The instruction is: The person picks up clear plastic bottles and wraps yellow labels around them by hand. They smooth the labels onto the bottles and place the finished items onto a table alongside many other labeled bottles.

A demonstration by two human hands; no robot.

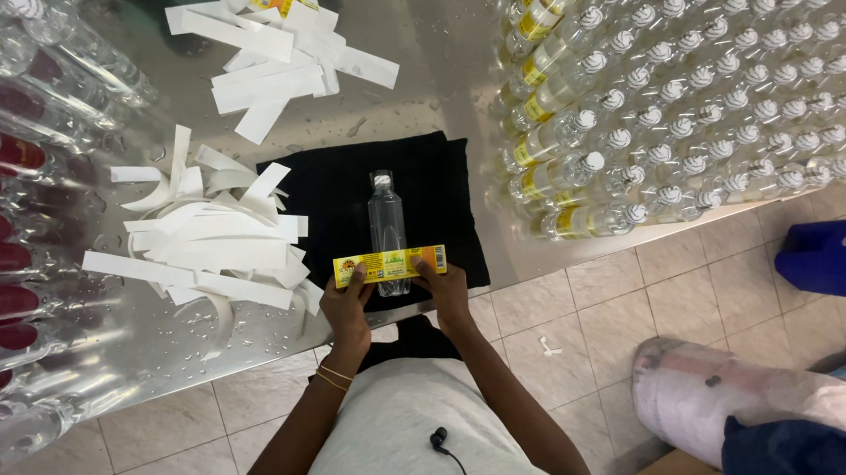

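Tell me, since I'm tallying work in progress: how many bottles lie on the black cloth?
1: a clear bottle lying mid-cloth, with the yellow label held across it by the left hand and right hand.

I think this is a small bottling workshop: I see rows of capped bottles (729,67) on a shiny metal tabletop (430,58) and piles of peeled paper strips (215,242).

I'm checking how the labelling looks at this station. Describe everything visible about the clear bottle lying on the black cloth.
The clear bottle is a small see-through plastic one, seemingly empty, with a clear cap at the far end. It lies on its side on the black cloth, lengthwise away from the person. A yellow label strip lies across its near end, held at its ends by the left hand and the right hand. Whether the label is already stuck cannot be told.
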